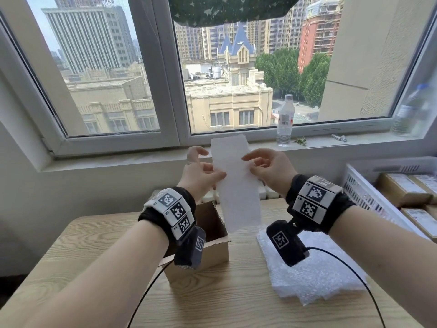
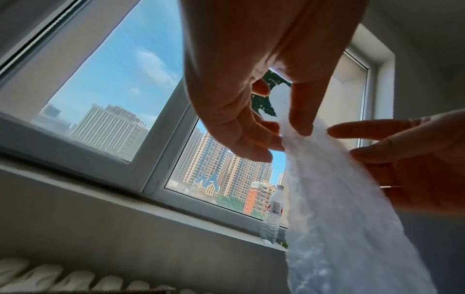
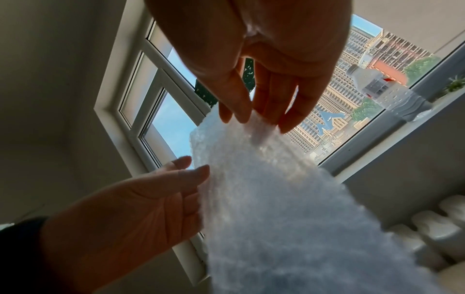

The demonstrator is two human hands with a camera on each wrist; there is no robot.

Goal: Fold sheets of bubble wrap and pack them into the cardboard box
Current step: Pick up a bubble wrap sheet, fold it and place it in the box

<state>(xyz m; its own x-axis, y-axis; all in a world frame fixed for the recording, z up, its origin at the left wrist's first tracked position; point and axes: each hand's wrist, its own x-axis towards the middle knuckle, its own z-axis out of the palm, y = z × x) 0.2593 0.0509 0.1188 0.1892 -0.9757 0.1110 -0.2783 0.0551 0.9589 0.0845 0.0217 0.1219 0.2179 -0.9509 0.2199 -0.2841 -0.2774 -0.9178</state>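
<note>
Whites, pale wood and brown card under a bright window

The long translucent white bubble wrap strip (image 1: 236,185) shows a fine pebbled bubble texture, as does the frosty white pile of bubble wrap sheets (image 1: 314,273). The plain brown cardboard box (image 1: 208,254) stands on the light oak-grain wooden table (image 1: 94,245). The black wrist bands (image 1: 314,204) carry white tiles with black square-code patterns. The clear plastic water bottle (image 1: 285,119) has a red-and-white label. The dark green fabric (image 1: 224,10) is speckled with small white marks.
</note>
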